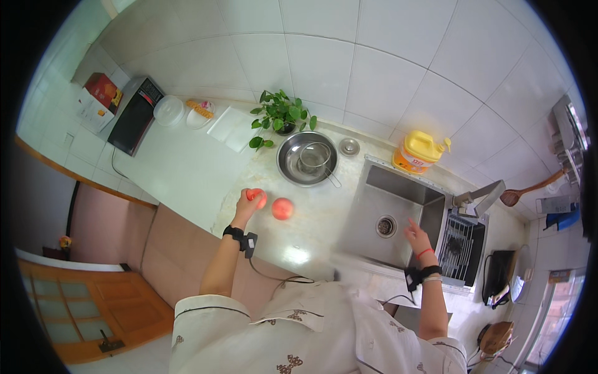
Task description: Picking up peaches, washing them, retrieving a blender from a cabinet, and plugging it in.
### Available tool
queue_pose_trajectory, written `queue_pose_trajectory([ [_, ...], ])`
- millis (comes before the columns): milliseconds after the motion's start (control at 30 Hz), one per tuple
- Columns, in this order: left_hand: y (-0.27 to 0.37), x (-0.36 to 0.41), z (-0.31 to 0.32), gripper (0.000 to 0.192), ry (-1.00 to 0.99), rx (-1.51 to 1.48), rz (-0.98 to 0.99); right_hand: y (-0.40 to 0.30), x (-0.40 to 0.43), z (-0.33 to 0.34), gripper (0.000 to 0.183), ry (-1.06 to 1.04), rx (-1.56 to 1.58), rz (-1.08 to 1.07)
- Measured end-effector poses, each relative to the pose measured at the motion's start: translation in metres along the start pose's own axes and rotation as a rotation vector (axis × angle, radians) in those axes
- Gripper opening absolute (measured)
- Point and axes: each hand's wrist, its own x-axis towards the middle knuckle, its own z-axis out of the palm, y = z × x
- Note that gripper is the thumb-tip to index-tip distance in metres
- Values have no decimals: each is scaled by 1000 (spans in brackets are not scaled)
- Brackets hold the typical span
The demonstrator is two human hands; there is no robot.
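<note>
My left hand (245, 209) is around a pink-red peach (258, 198) at the front of the counter. Just right of it a second peach (282, 208) rests on the pale marbled countertop (243, 233). Over the stainless steel sink (369, 224) hovers my right hand (417, 237), empty, fingers partly extended and apart, to the right of the drain (386, 226). Behind the peaches stands a steel basin (285, 175) with a wire-handled mesh strainer (315, 155) in it.
A potted green plant (282, 112) and a steel drain strainer (349, 147) flank the basin. A yellow detergent jug (418, 152) stands behind the sink, near the faucet (479, 198). A drying rack (457, 248) lies right; a microwave (135, 114) sits far left. Cables hang from both wristbands.
</note>
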Motion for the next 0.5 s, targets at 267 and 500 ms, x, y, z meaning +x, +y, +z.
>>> queue_pose_trajectory([
  [267,-59,33,16,62,-85,85,-157,-3,-85,4,37,261,-199,-347],
  [500,-49,46,16,70,-268,94,-358,-48,-134,-32,34,447,-65,-376],
])
